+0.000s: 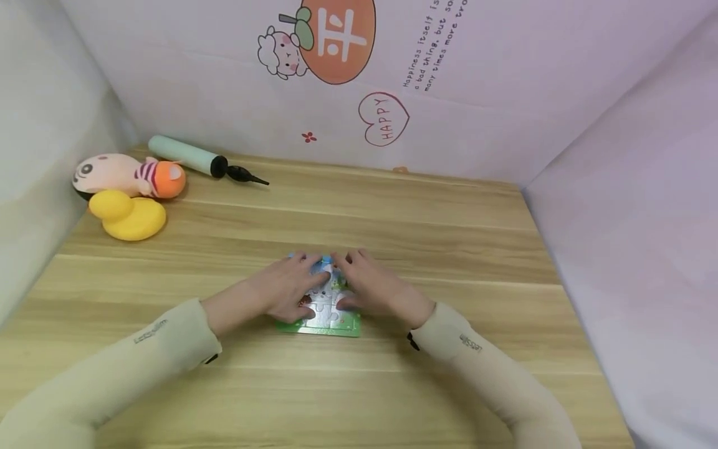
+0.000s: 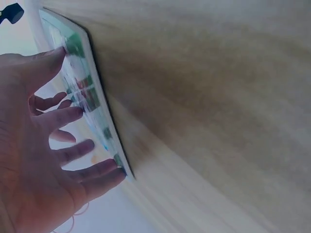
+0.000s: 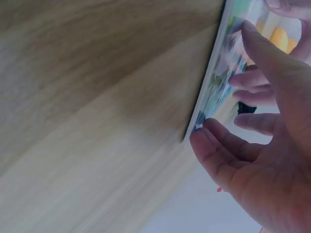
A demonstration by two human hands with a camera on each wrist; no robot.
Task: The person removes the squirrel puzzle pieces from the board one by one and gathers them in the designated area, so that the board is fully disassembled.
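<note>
The left hand lies palm down on the left half of a small jigsaw puzzle, fingers spread and nearly straight, their tips pressing its face; it grips nothing. The puzzle sits flat at the middle of the wooden table, its green near edge showing below both hands, most of its picture hidden under them and blurred in both wrist views. The right hand mirrors the left on the puzzle's right half, fingers extended and resting on the pieces, thumb at the near edge, holding nothing. Both forearms, in beige sleeves, angle inward from the lower corners.
</note>
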